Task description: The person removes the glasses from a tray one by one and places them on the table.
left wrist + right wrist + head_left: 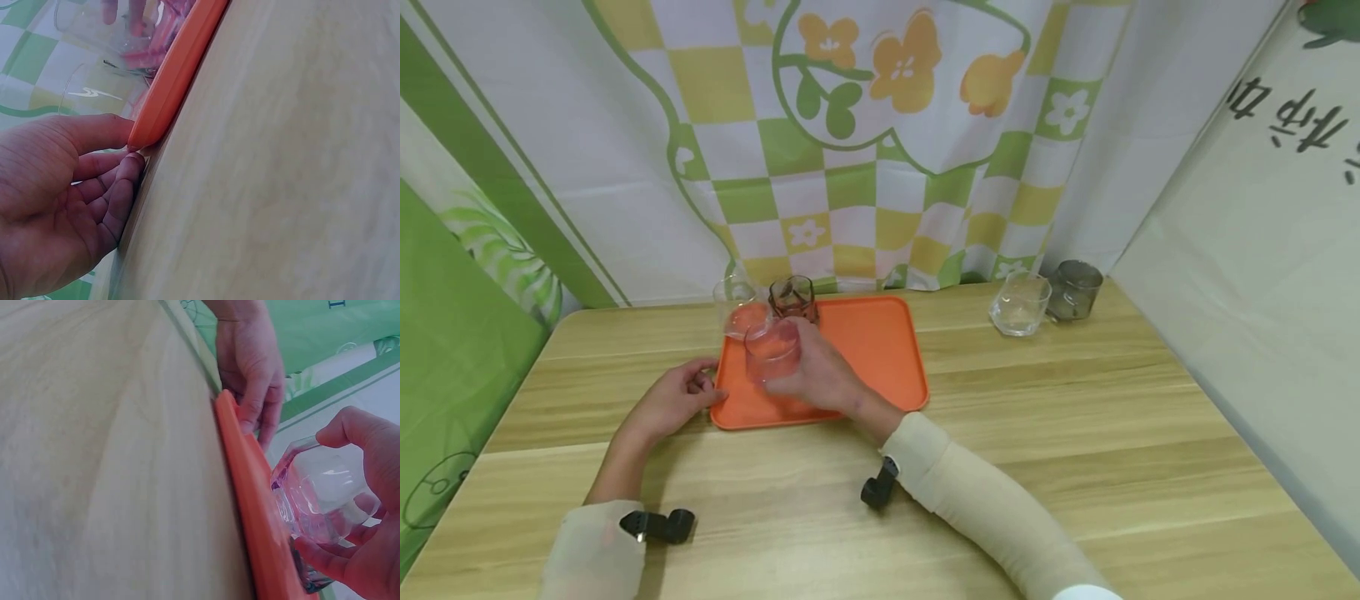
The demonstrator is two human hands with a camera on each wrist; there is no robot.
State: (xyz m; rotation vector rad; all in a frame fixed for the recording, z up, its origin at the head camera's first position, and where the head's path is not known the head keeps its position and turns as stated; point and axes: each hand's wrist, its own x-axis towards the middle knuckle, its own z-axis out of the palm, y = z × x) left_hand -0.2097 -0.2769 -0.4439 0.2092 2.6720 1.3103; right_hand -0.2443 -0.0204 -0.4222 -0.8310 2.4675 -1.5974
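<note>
An orange tray [880, 358] lies on the wooden table. At its left edge my left hand [679, 398] pinches the rim near the front corner; the left wrist view shows the fingertips against the tray's end [159, 112]. My right hand [823, 371] grips a pink-tinted clear drinking glass [767, 354] above the tray's left part. In the right wrist view, thumb and fingers stand on opposite sides of this glass [328, 487]. Behind it are a clear glass [733, 304] at the back left corner and a dark brown glass [792, 296] at the back edge.
Another clear glass [1021, 304] and a smoky grey glass [1075, 290] stand side by side on the table's back right. A checked, flowered curtain [865, 183] hangs along the back edge. Bare wood [1075, 433] shows right of the tray.
</note>
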